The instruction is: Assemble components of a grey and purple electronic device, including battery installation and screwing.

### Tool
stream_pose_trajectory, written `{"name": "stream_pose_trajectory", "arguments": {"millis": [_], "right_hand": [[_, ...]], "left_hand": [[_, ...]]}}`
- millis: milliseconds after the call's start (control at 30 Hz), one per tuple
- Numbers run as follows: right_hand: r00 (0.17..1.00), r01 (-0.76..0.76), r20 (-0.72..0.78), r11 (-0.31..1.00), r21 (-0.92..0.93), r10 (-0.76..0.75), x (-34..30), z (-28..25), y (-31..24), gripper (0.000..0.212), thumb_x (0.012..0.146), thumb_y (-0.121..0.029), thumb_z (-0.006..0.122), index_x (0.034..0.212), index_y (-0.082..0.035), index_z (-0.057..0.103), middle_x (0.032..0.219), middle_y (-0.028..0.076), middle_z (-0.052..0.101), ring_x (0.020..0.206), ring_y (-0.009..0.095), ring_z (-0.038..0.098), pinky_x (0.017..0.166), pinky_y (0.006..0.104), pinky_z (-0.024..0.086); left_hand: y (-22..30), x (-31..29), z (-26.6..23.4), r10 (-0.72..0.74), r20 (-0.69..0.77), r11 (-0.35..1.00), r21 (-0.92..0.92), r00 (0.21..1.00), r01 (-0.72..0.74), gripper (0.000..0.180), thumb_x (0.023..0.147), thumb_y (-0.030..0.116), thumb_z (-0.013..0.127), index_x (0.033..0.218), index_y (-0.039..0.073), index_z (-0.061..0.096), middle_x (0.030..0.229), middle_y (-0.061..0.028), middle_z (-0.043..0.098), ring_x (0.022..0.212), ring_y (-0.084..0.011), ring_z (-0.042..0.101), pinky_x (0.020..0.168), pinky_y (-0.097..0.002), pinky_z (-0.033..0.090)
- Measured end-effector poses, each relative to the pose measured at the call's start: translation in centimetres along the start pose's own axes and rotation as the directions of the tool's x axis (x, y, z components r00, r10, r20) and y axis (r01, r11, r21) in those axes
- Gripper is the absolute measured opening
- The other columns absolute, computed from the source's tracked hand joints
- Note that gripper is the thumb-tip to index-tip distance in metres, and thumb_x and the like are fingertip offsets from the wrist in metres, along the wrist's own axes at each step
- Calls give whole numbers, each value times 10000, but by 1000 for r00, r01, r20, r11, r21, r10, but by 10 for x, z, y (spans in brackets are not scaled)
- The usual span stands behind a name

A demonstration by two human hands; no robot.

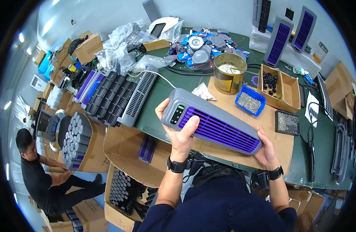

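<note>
A grey tower fan [220, 128] with a purple grille is held aslant above the near edge of the workbench. My left hand [180, 139] grips its control-panel end, the thumb lying on the grille beside the lit green display [180, 108]. At the opposite end, my right hand [266, 151] is wrapped round the corner of the housing. A white cable [164, 77] runs across to the panel end of the fan; how it joins is hidden. Beneath the fan lies a flat cardboard sheet [280, 149].
Behind the fan stand a yellow can [228, 84], a blue tray [250, 112] of screws and a cardboard box [291, 98] with black round parts. An electric screwdriver [310, 162] lies at right, black slatted parts [114, 94] at left. A person [40, 178] handles a carton at far left.
</note>
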State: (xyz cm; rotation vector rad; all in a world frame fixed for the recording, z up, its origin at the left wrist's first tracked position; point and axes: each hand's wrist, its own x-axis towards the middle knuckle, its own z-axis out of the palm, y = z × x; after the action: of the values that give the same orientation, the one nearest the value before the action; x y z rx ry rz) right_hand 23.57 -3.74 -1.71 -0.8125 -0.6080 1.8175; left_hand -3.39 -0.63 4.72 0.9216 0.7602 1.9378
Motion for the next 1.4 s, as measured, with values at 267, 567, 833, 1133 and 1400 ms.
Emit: {"name": "stream_pose_trajectory", "arguments": {"millis": [267, 567, 833, 1133, 1400], "right_hand": [[1000, 1, 6, 999, 40, -1, 1, -7, -6, 305, 987, -222, 480, 1241, -52, 491, 1150, 63, 591, 1091, 159, 569, 976, 329, 457], [998, -64, -10, 988, 141, 66, 4, -24, 6, 373, 993, -231, 485, 1320, -54, 515, 1314, 83, 572, 1206, 209, 531, 1046, 398, 401], [978, -129, 168, 992, 15, 125, 3, -46, -4, 371, 988, -323, 453, 1242, -84, 578, 1246, 110, 622, 1125, 286, 599, 964, 529, 456], [984, -111, 133, 992, -59, 118, 2, -47, -9, 363, 983, -338, 476, 1236, -96, 573, 1253, 117, 609, 1125, 294, 594, 942, 544, 460], [991, -92, 98, 995, -45, 96, 4, -39, -7, 371, 993, -368, 476, 1245, -110, 567, 1246, 105, 612, 1119, 267, 598, 949, 538, 467]], "left_hand": [[-5, 4, 9, -3, 12, 1000, 0, 1000, 3, 869, 657, 120, 852, 1339, 98, 314, 1139, -75, 512, 1024, -170, 537, 924, -318, 455], [-1, 3, 3, 127, -6, 965, 234, 992, -122, 779, 659, 126, 854, 1277, 99, 380, 1126, -96, 543, 985, -200, 587, 859, -356, 508], [0, -10, 10, 185, 65, 981, -63, 981, -181, 814, 642, 174, 876, 1240, 100, 328, 1168, -83, 543, 1090, -166, 523, 951, -350, 448], [-5, -15, 8, 189, 26, 979, -86, 982, -187, 841, 630, 227, 886, 1243, 102, 323, 1175, -86, 537, 1092, -174, 523, 972, -360, 432], [-10, -7, 10, 183, 26, 976, -128, 983, -179, 804, 630, 206, 863, 1217, 106, 323, 1108, -68, 516, 1053, -171, 510, 941, -360, 430]]}}
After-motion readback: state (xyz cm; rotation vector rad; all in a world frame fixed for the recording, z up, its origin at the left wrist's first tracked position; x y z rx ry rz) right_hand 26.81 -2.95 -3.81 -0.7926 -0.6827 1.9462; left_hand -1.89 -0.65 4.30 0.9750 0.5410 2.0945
